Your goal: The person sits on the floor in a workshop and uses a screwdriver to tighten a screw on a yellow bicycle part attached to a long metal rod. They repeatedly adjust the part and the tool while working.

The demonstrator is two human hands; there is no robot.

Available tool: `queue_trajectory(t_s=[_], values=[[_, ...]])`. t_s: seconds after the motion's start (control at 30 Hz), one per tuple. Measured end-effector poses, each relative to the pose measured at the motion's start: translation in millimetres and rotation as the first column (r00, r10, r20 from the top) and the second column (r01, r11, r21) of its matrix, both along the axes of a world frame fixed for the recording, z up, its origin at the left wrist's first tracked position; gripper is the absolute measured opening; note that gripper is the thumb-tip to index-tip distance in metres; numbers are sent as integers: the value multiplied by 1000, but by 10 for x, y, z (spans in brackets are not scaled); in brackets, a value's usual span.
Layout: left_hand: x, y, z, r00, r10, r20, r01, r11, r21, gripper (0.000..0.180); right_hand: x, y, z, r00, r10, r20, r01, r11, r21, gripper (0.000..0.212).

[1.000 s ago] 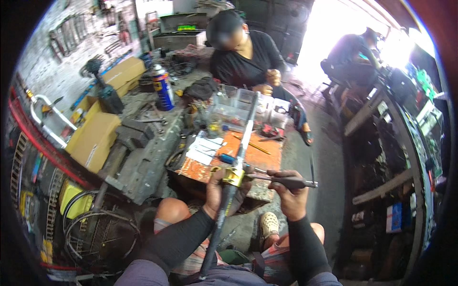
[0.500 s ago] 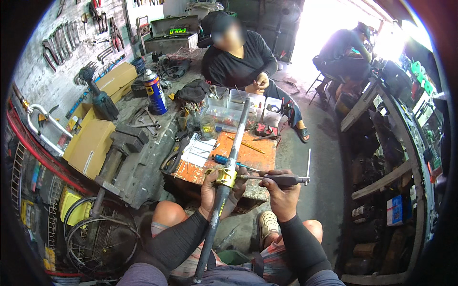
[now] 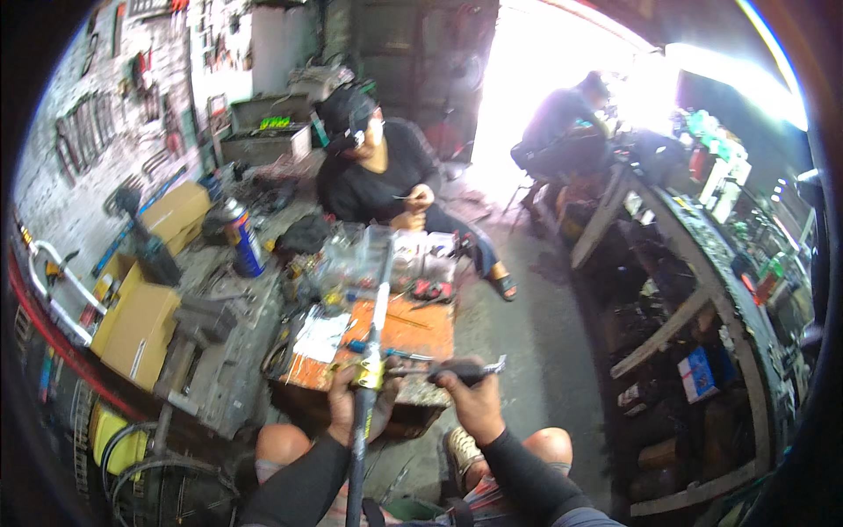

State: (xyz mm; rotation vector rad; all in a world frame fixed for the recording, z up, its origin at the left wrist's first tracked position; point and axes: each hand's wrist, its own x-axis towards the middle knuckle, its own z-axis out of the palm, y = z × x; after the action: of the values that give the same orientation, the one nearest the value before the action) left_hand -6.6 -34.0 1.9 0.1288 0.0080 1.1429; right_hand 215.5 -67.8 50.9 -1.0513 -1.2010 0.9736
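both hands grip firmly: left hand (image 3: 356,406) closed around a long black-and-silver metal shaft (image 3: 367,386) at its brass-yellow collar (image 3: 369,378), right hand (image 3: 472,402) clasping a dark-handled screwdriver (image 3: 439,371) whose tip meets it.

Both forearms in from the lower edge, sleeved in black to the wrists, bare hands beyond. Left hand (image 3: 353,406) raised in front of the left knee, fingers curled shut round a long rod, thumb side up, knuckles turned away. Right hand (image 3: 474,404) just beside it at much the same height, closed in a fist on a dark handle, wrist bent slightly inward. Hands near each other but not touching. Bare knees showing below and to either side of the forearms.
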Motion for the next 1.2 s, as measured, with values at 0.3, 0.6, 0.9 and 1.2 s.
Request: queue_trajectory(t_s=[0.3,0.6,0.9,1.2], values=[[-63,-109,305,988,115,-102,-100,985,139,64,640,-1072,477,567,-454,687,72,858,508,73],[0,-282,70,976,-101,-195,139,971,194,79,809,-1058,23,946,-67,318,173,933,-317,33],[-56,-207,95,982,-175,-68,176,984,4,65,784,-1370,563,629,-231,743,148,973,177,50],[-69,-379,314,936,-348,-58,353,929,112,83,973,-1272,422,982,3,-189,-115,801,-588,44]])
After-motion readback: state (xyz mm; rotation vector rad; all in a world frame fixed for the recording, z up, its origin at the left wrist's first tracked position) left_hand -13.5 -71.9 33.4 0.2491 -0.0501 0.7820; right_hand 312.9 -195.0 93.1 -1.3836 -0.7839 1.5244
